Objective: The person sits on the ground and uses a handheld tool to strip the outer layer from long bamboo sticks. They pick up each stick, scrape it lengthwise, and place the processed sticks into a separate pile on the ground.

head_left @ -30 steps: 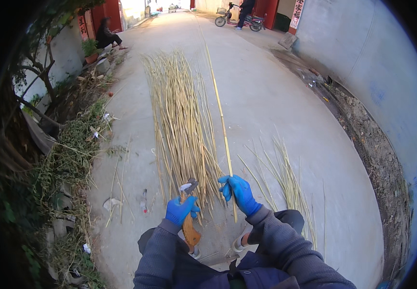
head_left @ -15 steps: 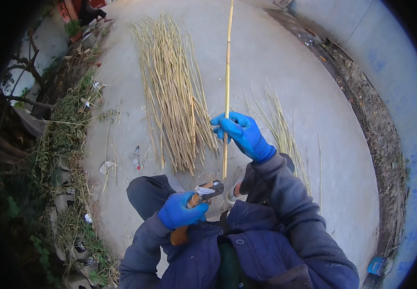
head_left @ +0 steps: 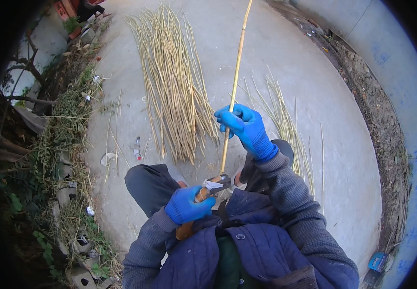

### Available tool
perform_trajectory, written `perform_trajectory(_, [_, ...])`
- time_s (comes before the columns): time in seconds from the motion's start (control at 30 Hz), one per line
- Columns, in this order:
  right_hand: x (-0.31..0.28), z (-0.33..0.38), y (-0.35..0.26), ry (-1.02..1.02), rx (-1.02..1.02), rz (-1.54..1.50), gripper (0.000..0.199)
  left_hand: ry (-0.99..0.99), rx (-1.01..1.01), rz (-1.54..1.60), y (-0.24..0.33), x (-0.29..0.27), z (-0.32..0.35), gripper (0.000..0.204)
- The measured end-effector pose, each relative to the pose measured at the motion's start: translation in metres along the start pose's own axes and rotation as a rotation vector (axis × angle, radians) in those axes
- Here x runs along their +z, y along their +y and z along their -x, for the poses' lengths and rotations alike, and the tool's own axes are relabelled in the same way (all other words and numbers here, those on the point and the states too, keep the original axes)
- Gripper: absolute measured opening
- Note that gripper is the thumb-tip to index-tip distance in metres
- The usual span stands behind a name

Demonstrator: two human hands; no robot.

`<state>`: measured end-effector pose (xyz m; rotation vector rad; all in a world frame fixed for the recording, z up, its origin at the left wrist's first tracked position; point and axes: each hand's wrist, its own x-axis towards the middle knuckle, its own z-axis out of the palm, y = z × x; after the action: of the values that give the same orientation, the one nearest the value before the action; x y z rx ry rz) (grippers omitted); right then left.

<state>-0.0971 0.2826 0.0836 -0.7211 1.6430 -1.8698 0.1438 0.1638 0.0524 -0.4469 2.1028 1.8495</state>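
Head view looks down on a broad concrete yard [head_left: 285,77], bounded on the right by a pale blue-stained wall [head_left: 401,96] with a strip of dirt and litter at its foot, and on the left by a weedy verge [head_left: 59,144] with rubble and bare branches. Lying lengthwise up the middle of the concrete is a big bundle of yellow canes [head_left: 174,82], its near ends gathered just ahead of the person's knees, probably to keep stock within reach. A thinner scatter of canes [head_left: 280,111] lies to the right, apart from the bundle. Bare concrete between and beyond the piles leaves open room for swinging a long stalk. The right hand [head_left: 247,127], in a blue glove, is closed around a single long cane [head_left: 235,82] part-way up, holding it nearly upright and tilted away, likely to steady it. Its lower end meets a wooden-handled knife [head_left: 208,190] gripped firmly in the gloved left hand [head_left: 186,204] close to the lap, blade against the cane's base
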Motion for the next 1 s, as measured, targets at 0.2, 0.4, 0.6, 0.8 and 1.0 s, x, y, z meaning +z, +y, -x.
perform_trajectory(0.2, [0.001, 0.004, 0.008, 0.010, 0.031, -0.027, 0.028, 0.007, -0.027, 0.001, 0.001, 0.004, -0.003, 0.032])
perform_trajectory(0.4, [0.011, 0.018, 0.027, -0.021, 0.097, -0.058, 0.024, 0.030, -0.053, 0.045, 0.008, 0.000, -0.007, 0.031])
perform_trajectory(0.6, [0.017, 0.049, 0.035, -0.221, 0.137, -0.016, 0.028, 0.044, -0.041, -0.011, 0.002, -0.010, -0.014, 0.034])
perform_trajectory(0.8, [-0.006, 0.007, -0.004, -0.069, 0.110, 0.078, 0.034, 0.061, -0.021, -0.199, -0.001, -0.006, -0.004, 0.034])
perform_trajectory(1.0, [0.029, 0.041, 0.009, -0.177, 0.176, 0.254, 0.027, 0.084, -0.045, 0.051, 0.020, -0.019, -0.004, 0.034])
